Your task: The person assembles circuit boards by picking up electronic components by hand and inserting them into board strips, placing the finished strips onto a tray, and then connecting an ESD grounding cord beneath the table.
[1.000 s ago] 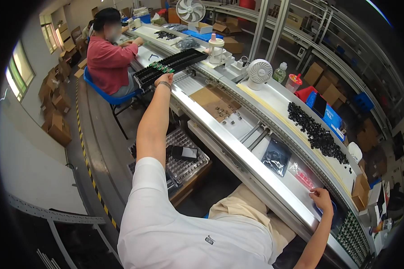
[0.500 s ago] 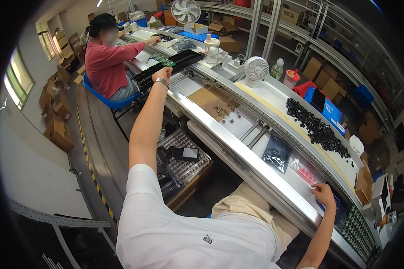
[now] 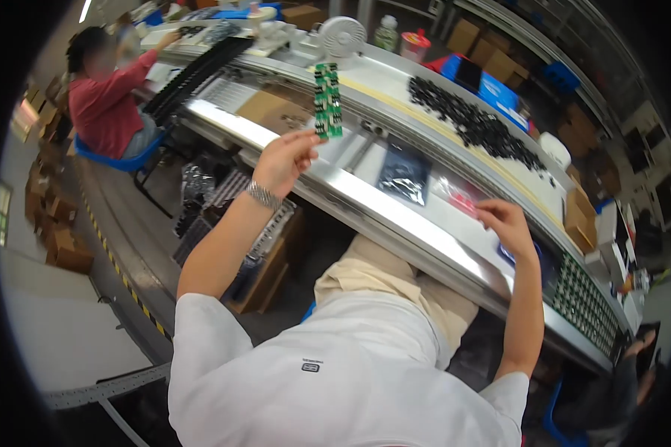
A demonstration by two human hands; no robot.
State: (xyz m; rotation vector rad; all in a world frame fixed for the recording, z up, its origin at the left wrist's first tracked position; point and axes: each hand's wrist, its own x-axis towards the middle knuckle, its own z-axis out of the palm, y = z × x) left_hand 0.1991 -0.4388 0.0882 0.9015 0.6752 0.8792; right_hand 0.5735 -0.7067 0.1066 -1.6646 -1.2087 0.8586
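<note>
My left hand (image 3: 287,160), with a metal watch on the wrist, pinches the lower end of a green circuit board panel (image 3: 327,100). The panel stands upright in the air over the work line. Across the bench, my right hand (image 3: 505,223) hovers near a clear bag with pink contents (image 3: 458,197); its thumb and fingers are drawn together, and what they hold, if anything, does not show. A dark plastic bag (image 3: 405,173) lies on the bench between my two hands. Below my right hand a dark blue round-edged item (image 3: 508,252) is partly hidden.
A long black slotted rack (image 3: 201,74) lies across the line at the left, near a seated person in red (image 3: 112,93). Small black parts (image 3: 473,123) are heaped behind the rail, beside a white fan (image 3: 341,39). Green boards (image 3: 585,302) stand in rows at right.
My left hand has come back from the black rack toward me, lifting the green circuit board panel with it. My right hand stays near the pink bag. The view has turned.
</note>
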